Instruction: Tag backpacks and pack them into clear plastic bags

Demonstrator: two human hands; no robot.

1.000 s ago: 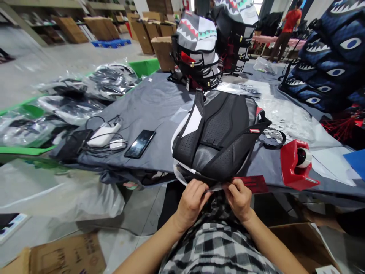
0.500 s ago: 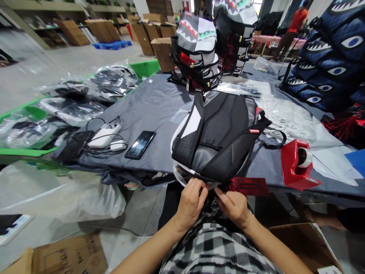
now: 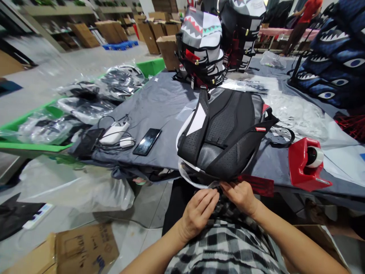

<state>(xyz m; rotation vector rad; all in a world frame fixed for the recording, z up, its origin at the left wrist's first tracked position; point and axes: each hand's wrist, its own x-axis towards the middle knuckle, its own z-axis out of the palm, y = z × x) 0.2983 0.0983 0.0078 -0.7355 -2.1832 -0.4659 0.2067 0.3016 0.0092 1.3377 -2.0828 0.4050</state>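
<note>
Head: backpack [image 3: 228, 127] runs near-to-far, top nearest.

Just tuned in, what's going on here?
A person has both hands at the near edge of a black backpack, which lies straps up on the table. The right hand is at its lower edge, the left hand just beside; their exact grip is unclear. A phone lies left of it, a tape dispenser right.

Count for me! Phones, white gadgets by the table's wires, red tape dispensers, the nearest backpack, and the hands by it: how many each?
Phones: 1
White gadgets: 2
Red tape dispensers: 1
Nearest backpack: 1
Hands by it: 2
Total: 7
</note>
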